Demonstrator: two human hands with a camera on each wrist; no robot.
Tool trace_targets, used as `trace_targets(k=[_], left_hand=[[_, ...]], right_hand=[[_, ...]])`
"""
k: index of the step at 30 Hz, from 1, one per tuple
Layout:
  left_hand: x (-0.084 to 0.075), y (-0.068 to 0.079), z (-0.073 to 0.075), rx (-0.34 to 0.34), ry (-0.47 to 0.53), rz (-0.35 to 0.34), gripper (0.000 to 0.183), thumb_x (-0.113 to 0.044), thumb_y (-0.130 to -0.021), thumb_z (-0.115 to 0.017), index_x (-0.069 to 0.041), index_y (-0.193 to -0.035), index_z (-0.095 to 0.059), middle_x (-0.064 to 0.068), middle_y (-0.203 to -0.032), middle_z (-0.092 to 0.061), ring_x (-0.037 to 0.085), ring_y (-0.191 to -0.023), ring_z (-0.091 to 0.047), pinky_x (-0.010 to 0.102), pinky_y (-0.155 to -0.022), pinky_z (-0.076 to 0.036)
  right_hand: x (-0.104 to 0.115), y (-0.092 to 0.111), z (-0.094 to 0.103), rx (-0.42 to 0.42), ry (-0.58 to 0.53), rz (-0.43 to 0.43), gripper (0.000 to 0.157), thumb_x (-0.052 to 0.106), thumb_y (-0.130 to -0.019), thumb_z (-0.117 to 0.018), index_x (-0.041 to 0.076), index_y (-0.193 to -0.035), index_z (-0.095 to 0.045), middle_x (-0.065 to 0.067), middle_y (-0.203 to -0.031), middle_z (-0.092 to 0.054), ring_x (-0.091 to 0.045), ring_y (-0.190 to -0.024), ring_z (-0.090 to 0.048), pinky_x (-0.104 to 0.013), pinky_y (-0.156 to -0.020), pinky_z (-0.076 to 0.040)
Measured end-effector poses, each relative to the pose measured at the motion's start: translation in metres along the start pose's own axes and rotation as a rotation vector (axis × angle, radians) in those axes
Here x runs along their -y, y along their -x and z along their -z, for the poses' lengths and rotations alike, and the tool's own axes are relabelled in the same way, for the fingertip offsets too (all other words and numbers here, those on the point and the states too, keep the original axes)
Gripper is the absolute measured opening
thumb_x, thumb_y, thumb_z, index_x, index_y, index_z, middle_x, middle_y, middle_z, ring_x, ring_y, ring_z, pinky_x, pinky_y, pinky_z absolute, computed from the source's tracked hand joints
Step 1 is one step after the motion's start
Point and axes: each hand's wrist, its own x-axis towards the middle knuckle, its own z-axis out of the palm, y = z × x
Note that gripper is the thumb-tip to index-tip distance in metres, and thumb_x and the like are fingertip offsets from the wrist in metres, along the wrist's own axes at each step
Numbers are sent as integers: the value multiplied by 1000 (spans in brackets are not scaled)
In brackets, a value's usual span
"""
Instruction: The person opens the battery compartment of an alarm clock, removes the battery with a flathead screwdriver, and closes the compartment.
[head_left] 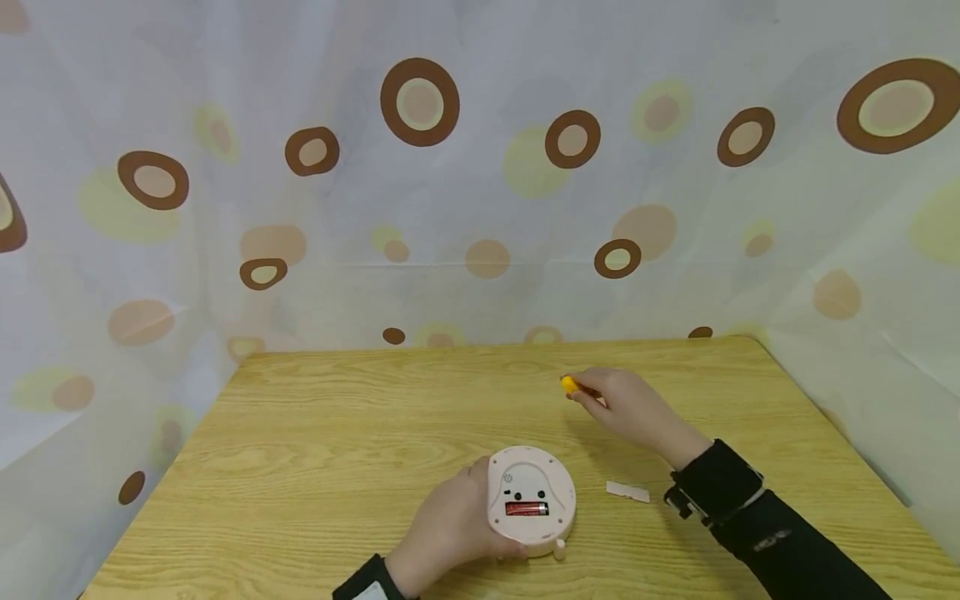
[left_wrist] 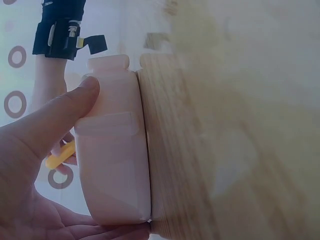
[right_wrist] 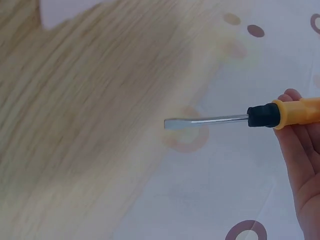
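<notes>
A round pale-pink device (head_left: 531,467) lies back side up on the wooden table, its battery compartment uncovered with a red battery (head_left: 527,508) inside. My left hand (head_left: 453,517) grips its left side; in the left wrist view the thumb (left_wrist: 90,90) presses along the casing (left_wrist: 112,170). Further back and to the right, my right hand (head_left: 618,404) holds a flat-blade screwdriver by its yellow handle (head_left: 570,384), above the table and apart from the device. The right wrist view shows the bare metal shaft (right_wrist: 215,120) touching nothing. A small pink battery cover (head_left: 627,492) lies right of the device.
The wooden table (head_left: 337,433) runs back to a hanging white cloth (head_left: 465,208) patterned with brown and yellow circles. That cloth also flanks the table on both sides. Each wrist wears a black band, the right one (head_left: 716,483) carrying a small camera.
</notes>
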Motion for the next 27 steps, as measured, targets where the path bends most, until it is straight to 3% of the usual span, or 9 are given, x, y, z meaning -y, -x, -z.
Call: trace_targets(k=[7,11,14,18,21,23,27], left_hand=[[0,1,0,7,0,9,115,-51,-58,-103,3,-147,-52,15,-129,-71,27,-111,-72,39,-93,-60],[-1,1,0,9,-3,11,116,-51,-58,-103,3,-147,-52,15,-128,-72,27,-110,-72,40,-92,-60],[0,1,0,12,1,8,115,-51,-58,-103,2,-147,-52,14,-128,-72,26,-110,-72,39,-92,-59],[0,0,0,13,11,5,114,-50,-59,-103,1,-147,-53,13,-128,-72,25,-110,-72,38,-92,-59],[0,0,0,13,6,7,115,-51,-59,-103,2,-147,-52,15,-128,-71,27,-110,-72,39,-92,-60],[0,0,0,14,0,10,116,-51,-59,-102,3,-148,-51,16,-128,-71,28,-110,-72,39,-92,-60],[0,0,-1,7,3,6,116,-51,-59,-103,3,-147,-52,15,-127,-72,27,-109,-72,39,-91,-60]], right_hand=[[5,4,3,14,-234,-99,24,5,-105,-63,-2,-126,-73,-8,-105,-80,-22,-93,-77,-25,-77,-61],[6,6,2,13,-400,-155,27,8,-109,-59,-4,-129,-71,-14,-109,-80,-27,-100,-77,-25,-84,-61],[7,6,3,14,-566,-195,31,10,-111,-55,-8,-133,-67,-21,-112,-78,-20,-103,-77,-23,-88,-61],[8,6,5,6,-803,-210,38,11,-113,-50,-15,-139,-59,-8,-109,-80,-7,-102,-77,-21,-91,-60],[10,5,7,-18,-957,-202,40,10,-114,-46,-19,-140,-54,7,-105,-80,-5,-102,-77,-22,-92,-60],[11,5,9,-40,-1050,-200,37,10,-114,-46,-17,-138,-57,8,-105,-79,-6,-102,-77,-22,-93,-60],[16,4,13,-82,-1213,-194,29,8,-113,-45,3,-127,-69,4,-106,-78,-9,-101,-76,-24,-93,-61]])
